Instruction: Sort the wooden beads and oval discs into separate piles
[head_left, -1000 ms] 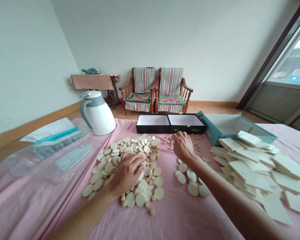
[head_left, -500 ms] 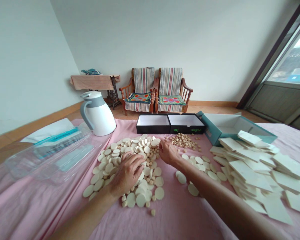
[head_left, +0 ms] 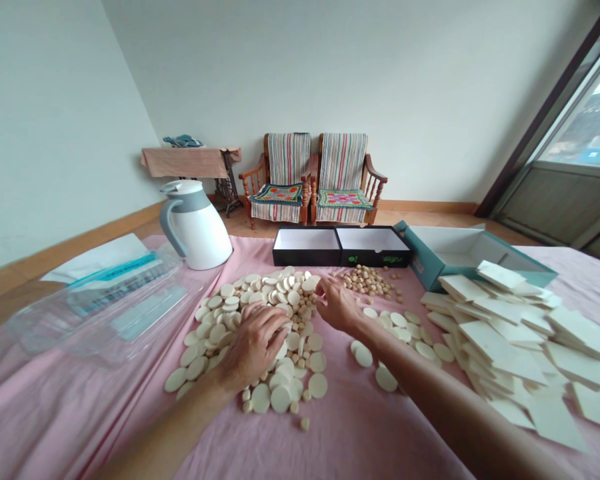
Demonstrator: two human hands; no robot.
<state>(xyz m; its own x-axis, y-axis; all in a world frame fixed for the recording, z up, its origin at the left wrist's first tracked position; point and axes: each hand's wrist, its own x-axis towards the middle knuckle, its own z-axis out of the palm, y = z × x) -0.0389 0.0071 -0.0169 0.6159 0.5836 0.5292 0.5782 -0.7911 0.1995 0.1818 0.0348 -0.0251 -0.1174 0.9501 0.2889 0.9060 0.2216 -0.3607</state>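
A big pale wall (head_left: pixel 300 67) stands far beyond the fingers. A smooth pink cloth (head_left: pixel 260 448) lies under them. Far ahead of the fingers are 2 brown wooden armchairs (head_left: pixel 289 177). A teal open box (head_left: pixel 427 267) sits ahead and right of the right fingers, and 2 black open boxes (head_left: pixel 305 258) with white insides sit straight ahead. A heap of flat, cream, four-sided boards (head_left: pixel 500 343) lies well right of the fingers.

The left hand (head_left: pixel 255 337) has bent, slightly parted fingers on thin, round, cream discs (head_left: pixel 281 399); I cannot tell if it holds one. The right hand (head_left: pixel 337 307) has its fingertips close together at the right edge of those discs. I cannot tell if they pinch anything.

Tiny tan blocks (head_left: pixel 301 327) that look wooden lie among the discs, between the 2 hands. More sit in a loose heap just beyond the right fingers. It would help to keep the left fingers light and pinch 1 block at a time, so discs don't slide.
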